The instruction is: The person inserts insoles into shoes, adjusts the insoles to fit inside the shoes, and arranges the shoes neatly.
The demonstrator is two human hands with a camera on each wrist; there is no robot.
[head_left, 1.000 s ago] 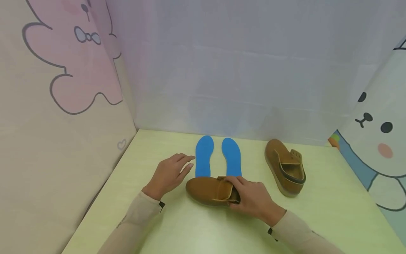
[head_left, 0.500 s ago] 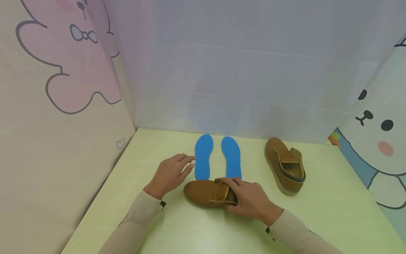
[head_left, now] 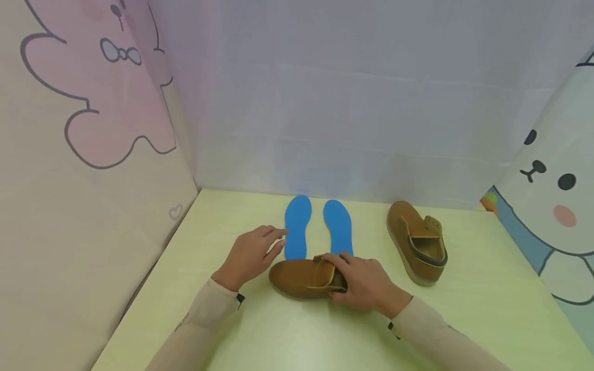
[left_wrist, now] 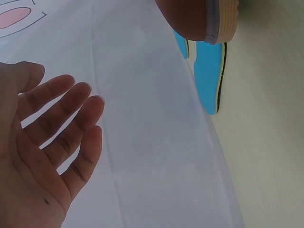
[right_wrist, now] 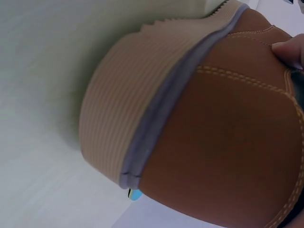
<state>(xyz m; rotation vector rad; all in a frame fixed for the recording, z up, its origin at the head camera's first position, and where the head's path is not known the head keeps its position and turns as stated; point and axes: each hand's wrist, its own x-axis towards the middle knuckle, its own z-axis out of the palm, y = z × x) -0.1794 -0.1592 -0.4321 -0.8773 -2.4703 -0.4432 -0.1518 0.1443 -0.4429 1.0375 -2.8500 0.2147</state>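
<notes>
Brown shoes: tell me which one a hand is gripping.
The nearer shoe, toe pointing left: the right hand grips it. No hand touches the other shoe, farther right.

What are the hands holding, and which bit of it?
The right hand holds a brown shoe around its opening, fingers on one side, thumb on the other. The left hand holds nothing.

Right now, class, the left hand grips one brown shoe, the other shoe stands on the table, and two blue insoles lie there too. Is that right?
Wrong hand: the head view shows the right hand gripping that brown shoe, not the left hand. The other shoe does stand on the table, and two blue insoles lie there.
</notes>
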